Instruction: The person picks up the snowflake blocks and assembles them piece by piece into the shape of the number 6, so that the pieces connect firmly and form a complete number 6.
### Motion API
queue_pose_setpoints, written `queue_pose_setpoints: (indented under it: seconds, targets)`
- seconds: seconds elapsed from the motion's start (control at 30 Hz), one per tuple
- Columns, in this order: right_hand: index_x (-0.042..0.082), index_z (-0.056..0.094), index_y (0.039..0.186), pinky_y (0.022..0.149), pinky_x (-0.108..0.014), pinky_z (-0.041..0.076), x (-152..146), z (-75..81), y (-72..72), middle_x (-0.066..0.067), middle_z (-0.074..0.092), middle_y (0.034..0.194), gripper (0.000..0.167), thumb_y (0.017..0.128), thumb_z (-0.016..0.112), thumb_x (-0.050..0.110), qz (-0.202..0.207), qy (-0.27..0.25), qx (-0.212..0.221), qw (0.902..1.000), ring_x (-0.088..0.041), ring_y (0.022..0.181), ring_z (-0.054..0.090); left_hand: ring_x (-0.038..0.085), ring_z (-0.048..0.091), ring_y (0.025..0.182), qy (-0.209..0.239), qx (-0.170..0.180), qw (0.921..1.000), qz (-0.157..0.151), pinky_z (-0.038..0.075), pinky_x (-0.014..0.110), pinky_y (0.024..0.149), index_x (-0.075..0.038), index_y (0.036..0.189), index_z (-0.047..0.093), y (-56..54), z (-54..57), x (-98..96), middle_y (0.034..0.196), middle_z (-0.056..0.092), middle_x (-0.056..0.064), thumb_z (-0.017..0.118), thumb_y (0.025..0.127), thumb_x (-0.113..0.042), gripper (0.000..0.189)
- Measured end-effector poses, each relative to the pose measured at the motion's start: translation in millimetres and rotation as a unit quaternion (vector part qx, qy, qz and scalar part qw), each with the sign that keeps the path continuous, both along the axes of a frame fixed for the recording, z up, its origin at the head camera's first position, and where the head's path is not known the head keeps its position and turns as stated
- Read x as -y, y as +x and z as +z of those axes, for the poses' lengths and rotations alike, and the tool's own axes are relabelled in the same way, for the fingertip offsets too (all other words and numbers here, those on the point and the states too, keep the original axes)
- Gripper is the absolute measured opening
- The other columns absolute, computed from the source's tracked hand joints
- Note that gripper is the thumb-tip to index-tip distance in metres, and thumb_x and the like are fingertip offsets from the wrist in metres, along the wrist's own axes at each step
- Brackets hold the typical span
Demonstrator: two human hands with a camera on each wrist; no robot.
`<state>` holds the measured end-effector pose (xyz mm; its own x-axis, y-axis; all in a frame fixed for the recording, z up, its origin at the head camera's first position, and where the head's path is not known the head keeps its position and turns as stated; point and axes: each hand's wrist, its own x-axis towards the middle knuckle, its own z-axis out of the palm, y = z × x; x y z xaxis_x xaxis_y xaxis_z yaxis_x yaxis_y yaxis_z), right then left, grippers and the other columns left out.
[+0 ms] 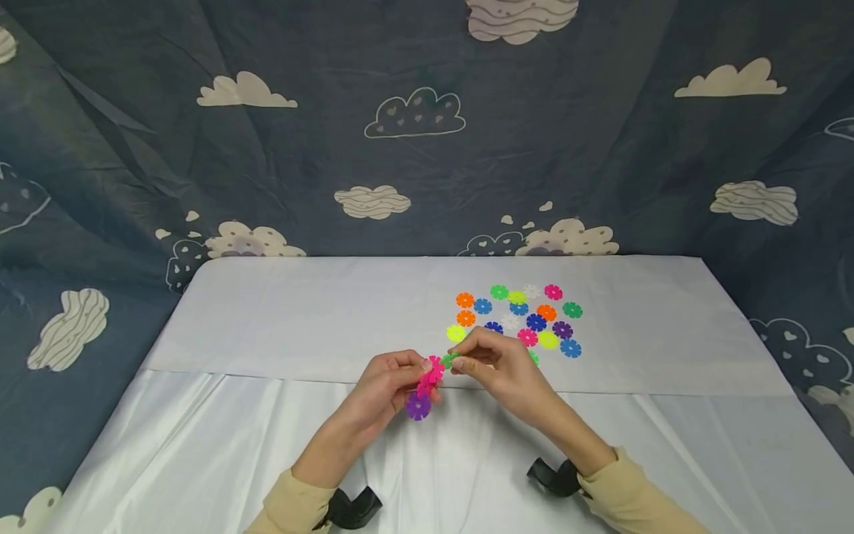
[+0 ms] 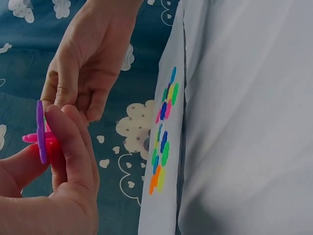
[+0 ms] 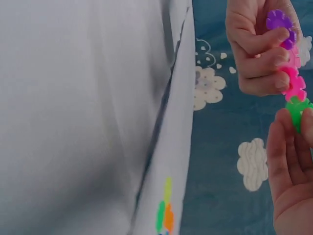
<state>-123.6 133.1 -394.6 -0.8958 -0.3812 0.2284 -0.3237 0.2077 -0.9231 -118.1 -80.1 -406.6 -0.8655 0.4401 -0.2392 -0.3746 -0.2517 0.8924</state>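
My left hand [image 1: 382, 387] holds a short chain of notched plastic discs between thumb and fingers. A purple disc [image 1: 418, 406] hangs at its lower end, and pink discs [image 1: 434, 369] run up from it. With thumb and fingertips my right hand [image 1: 512, 373] pinches a green disc [image 1: 449, 361] at the upper end. In the right wrist view the green disc [image 3: 297, 111] meets the edge of a pink disc [image 3: 295, 84]; how deep the notches sit is unclear. Fingers partly cover the pink discs. The left wrist view shows the purple disc [image 2: 41, 132] edge-on.
Loose notched discs in several colours, such as an orange one [image 1: 465, 300] and a purple one [image 1: 563, 330], lie flat beyond my right hand on the white tabletop [image 1: 320, 319]. Some overlap. A dark cloud-patterned cloth [image 1: 414, 170] hangs behind the table.
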Motion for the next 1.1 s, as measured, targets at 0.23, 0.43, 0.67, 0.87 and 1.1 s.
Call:
queue_pose_setpoints:
  seconds: [0.23,0.43,0.67,0.87,1.1]
  targets:
    - [0.018,0.070,0.091,0.082,-0.030,0.055,2,-2.6,-1.4,0.009,0.064,0.089,0.021,0.083,0.076,0.000,-0.005,0.075,-0.082,0.9938,-0.010,0.085,0.064,0.019,0.069,0.066,-0.048,-0.026,0.9984,0.013,0.049,0.027,0.063,0.003,0.090,0.059,1.0,-4.5,-2.9,0.080,0.070,0.015,0.057,0.095,-0.006,0.011]
    - [0.023,0.070,0.093,0.082,-0.030,0.055,1,-9.8,-1.1,0.009,0.064,0.090,0.021,0.085,0.076,0.005,-0.012,0.057,-0.045,0.9973,-0.011,0.084,0.066,0.019,0.068,0.067,-0.045,-0.028,0.9986,0.000,0.049,0.028,0.066,0.003,0.093,0.060,0.7,-5.8,-2.7,0.081,0.069,0.015,0.057,0.096,-0.010,0.013]
    - [0.025,0.070,0.105,0.083,-0.034,0.054,-8,-10.8,-2.9,0.010,0.068,0.100,0.020,0.088,0.075,0.015,0.006,0.096,0.001,0.9954,-0.011,0.090,0.066,0.021,0.068,0.074,-0.044,-0.023,0.9984,-0.029,0.051,0.031,0.074,0.000,0.099,0.056,0.3,-5.6,-0.9,0.087,0.066,0.012,0.055,0.100,-0.016,0.016]
    - [0.019,0.070,0.113,0.082,-0.036,0.054,-25,-12.3,-7.6,0.005,0.069,0.105,0.025,0.088,0.075,0.011,-0.012,0.169,0.015,0.9854,-0.009,0.093,0.064,0.020,0.067,0.074,-0.079,-0.042,0.9960,0.001,0.050,0.032,0.073,0.002,0.100,0.058,-2.0,-4.4,2.0,0.086,0.068,0.012,0.057,0.099,-0.015,0.017]
    - [0.017,0.071,0.114,0.078,-0.028,0.054,-55,-18.8,-13.9,0.007,0.070,0.103,0.027,0.087,0.076,0.013,-0.036,0.243,0.026,0.9690,-0.011,0.094,0.063,0.017,0.064,0.072,-0.113,-0.056,0.9919,0.019,0.048,0.031,0.070,0.000,0.100,0.059,-4.4,-3.3,5.0,0.083,0.069,0.014,0.060,0.098,-0.016,0.016]
